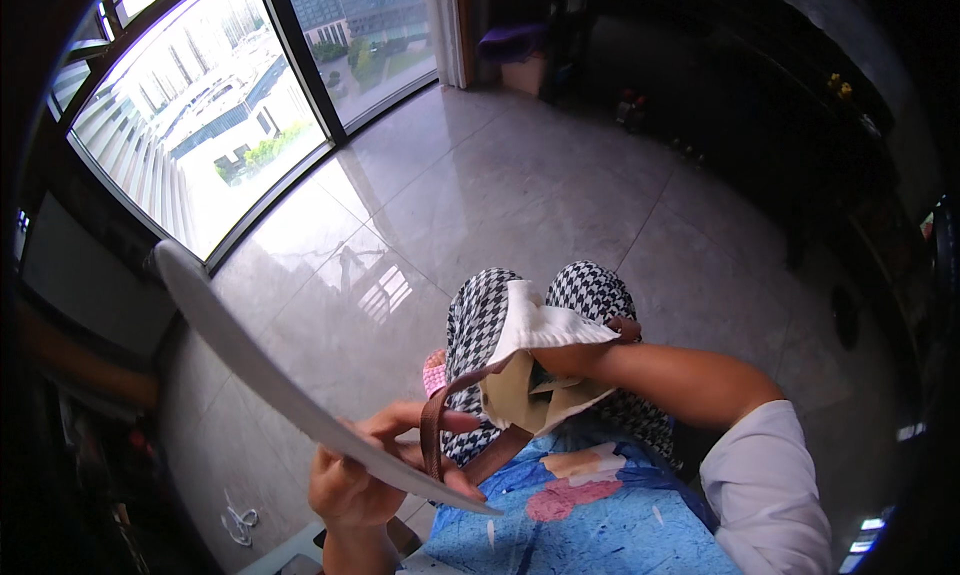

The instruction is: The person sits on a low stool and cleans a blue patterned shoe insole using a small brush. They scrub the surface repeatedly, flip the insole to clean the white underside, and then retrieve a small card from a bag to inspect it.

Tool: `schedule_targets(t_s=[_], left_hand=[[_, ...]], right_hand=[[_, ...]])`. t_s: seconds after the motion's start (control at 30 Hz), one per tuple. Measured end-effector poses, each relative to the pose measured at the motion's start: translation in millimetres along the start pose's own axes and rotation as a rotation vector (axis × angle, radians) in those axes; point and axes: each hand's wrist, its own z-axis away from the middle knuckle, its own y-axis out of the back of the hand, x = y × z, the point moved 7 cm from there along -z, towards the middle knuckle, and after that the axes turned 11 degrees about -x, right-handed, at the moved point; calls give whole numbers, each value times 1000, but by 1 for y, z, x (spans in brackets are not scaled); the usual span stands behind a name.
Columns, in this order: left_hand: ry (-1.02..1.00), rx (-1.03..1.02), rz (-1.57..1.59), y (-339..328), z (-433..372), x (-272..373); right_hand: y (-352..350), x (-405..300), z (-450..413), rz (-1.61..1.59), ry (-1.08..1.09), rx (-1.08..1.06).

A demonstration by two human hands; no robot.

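My left hand (360,470) holds a long, curved, pale flat piece (277,395), seen nearly edge-on, that reaches up to the left; its material is unclear. A brown strap (433,432) loops over the fingers of the same hand. This strap joins a white and beige bag (517,402) resting over my knees. My right hand (555,359) reaches into the bag, its fingers hidden inside, so its grip does not show. Another piece of brown strap (626,329) lies by the right wrist.
Houndstooth-patterned legs (592,290) and a blue patterned garment (577,492) lie below the hands. Grey floor tiles (540,192) extend towards tall windows (217,124). A white cable (240,519) lies on the floor at lower left, near a pale table edge (277,551).
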Motion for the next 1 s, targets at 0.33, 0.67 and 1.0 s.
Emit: schedule_targets(t_s=[0.33,0.67,1.0], left_hand=[[-45,-16,98,2,17,-10],[-66,-39,112,3,7,-18],[20,47,-65,6,7,-8]], right_hand=[[33,-59,39,55,22,43],[39,-72,43,141,40,83],[50,-81,38,331,176,128]])
